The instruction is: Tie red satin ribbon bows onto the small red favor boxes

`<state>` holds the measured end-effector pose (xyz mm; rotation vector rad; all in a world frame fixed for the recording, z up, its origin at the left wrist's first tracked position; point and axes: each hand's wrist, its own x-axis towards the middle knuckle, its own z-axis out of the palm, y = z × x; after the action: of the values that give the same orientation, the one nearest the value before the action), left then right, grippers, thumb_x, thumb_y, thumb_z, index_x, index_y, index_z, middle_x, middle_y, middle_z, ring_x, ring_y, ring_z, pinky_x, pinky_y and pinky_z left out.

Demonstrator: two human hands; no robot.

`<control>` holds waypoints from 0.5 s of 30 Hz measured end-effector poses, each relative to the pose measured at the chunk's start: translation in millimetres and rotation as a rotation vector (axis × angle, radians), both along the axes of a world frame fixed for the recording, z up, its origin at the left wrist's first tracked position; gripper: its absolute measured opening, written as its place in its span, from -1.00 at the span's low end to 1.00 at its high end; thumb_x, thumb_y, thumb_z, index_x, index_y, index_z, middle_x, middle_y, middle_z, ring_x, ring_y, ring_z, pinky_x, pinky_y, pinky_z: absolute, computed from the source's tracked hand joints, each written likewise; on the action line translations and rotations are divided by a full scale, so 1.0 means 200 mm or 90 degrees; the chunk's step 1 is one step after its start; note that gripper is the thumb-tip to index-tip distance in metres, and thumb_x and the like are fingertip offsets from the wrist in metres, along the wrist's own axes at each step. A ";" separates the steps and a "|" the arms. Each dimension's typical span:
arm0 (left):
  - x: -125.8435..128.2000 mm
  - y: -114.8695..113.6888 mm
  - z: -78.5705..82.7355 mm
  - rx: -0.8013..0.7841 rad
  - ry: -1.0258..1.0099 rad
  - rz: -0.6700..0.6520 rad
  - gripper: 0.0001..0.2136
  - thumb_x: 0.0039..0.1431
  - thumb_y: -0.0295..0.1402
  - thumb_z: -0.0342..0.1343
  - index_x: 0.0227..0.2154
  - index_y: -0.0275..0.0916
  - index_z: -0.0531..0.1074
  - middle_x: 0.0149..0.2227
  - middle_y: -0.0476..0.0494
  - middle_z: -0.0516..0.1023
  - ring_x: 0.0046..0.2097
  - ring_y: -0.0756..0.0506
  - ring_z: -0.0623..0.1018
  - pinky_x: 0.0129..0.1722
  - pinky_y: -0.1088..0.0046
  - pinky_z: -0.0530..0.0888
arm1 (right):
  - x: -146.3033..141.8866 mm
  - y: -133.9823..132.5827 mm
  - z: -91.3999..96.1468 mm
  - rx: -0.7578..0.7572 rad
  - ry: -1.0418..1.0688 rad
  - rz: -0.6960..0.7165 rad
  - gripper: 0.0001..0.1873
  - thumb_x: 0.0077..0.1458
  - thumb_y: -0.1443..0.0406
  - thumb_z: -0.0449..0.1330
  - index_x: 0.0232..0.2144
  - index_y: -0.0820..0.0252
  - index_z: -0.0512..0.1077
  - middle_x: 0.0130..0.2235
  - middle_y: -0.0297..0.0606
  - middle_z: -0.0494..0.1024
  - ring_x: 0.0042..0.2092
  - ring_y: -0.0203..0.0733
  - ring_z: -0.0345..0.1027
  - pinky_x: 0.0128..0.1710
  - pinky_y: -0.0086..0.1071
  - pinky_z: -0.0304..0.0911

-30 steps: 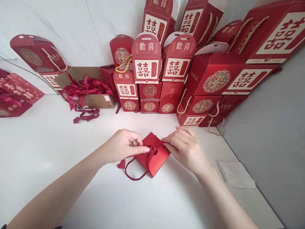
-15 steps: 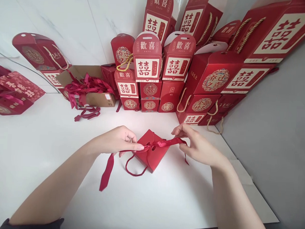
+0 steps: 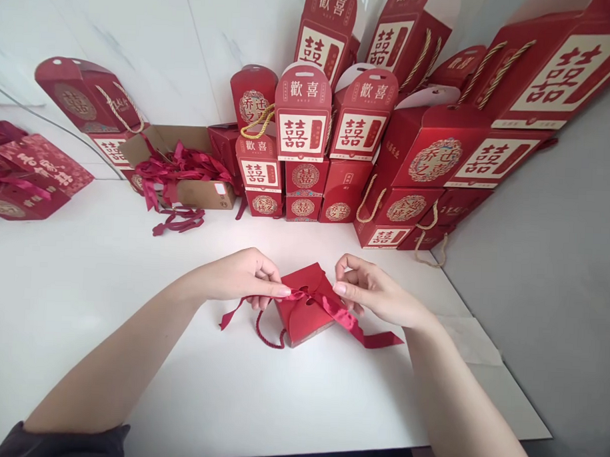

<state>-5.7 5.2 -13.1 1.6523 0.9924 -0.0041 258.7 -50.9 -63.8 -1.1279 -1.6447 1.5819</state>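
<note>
Dropped since the earlier frame, one end of the ribbon (image 3: pixel 342 315) trails below the right hand (image 3: pixel 375 291), its thumb and fingers apart; only the left hand (image 3: pixel 248 278) pinches on, the red box (image 3: pixel 302 323) between them.

reads 歡喜 on the flap (image 3: pixel 304 84) and 囍 on the white panel (image 3: pixel 301 136) of the front box (image 3: pixel 302 110), likewise on the right-hand box (image 3: pixel 361 130). spells 乔迁之喜 in a round badge (image 3: pixel 435 160) on the wide box (image 3: pixel 423 142), 金榜题名 on the box under it (image 3: pixel 406 209). shows 吾家有囍 on the flowered box (image 3: pixel 44 159), far left.
</note>
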 end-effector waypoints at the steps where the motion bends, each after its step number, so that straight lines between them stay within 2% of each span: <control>1: 0.00 0.00 0.01 0.007 0.002 -0.005 -0.67 0.07 -0.06 0.21 -0.52 -0.26 0.50 -0.56 -0.05 0.50 -0.51 0.02 0.47 -0.46 0.52 0.43 | 0.02 0.00 0.01 0.009 -0.062 0.017 -0.62 0.16 -0.03 0.17 -0.38 0.15 0.27 -0.53 -0.43 0.37 -0.51 -0.33 0.23 -0.49 -0.44 0.12; 4: -0.01 0.00 0.03 0.020 0.020 -0.020 -0.65 0.10 -0.06 0.17 -0.55 -0.26 0.50 -0.55 -0.07 0.52 -0.53 0.01 0.48 -0.48 0.52 0.44 | 0.09 0.00 0.04 0.025 -0.234 0.120 -0.54 0.18 -0.04 0.13 -0.52 0.21 0.38 -0.50 -0.32 0.48 -0.43 -0.27 0.32 -0.41 -0.40 0.17; 8: -0.02 0.00 0.03 0.013 0.045 -0.045 -0.66 0.11 -0.06 0.15 -0.51 -0.26 0.54 -0.53 -0.10 0.54 -0.51 -0.02 0.50 -0.48 0.51 0.44 | 0.12 -0.01 0.06 0.015 -0.262 0.199 -0.57 0.10 -0.03 0.20 -0.50 0.22 0.51 -0.47 -0.29 0.53 -0.41 -0.22 0.35 -0.43 -0.39 0.18; 12: -0.03 0.00 0.01 0.076 0.049 -0.072 -0.71 0.14 -0.13 0.13 -0.50 -0.25 0.55 -0.47 -0.09 0.56 -0.44 -0.02 0.51 -0.40 0.52 0.43 | 0.12 -0.03 0.08 0.080 -0.208 0.167 -0.72 0.13 0.10 0.20 -0.42 0.19 0.50 -0.40 -0.30 0.55 -0.36 -0.22 0.37 -0.32 -0.37 0.24; 15: -0.03 0.01 0.00 0.077 0.045 -0.036 -0.72 0.11 -0.15 0.15 -0.52 -0.26 0.54 -0.48 -0.09 0.56 -0.42 -0.03 0.53 -0.39 0.51 0.44 | 0.13 -0.03 0.08 0.136 -0.242 0.111 -0.70 0.13 0.07 0.20 -0.44 0.18 0.40 -0.39 -0.31 0.52 -0.33 -0.21 0.36 -0.31 -0.37 0.24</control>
<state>-10.9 6.6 -13.7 1.8018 1.0163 -0.0412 284.2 -56.6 -48.5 -1.2534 -2.1544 1.3058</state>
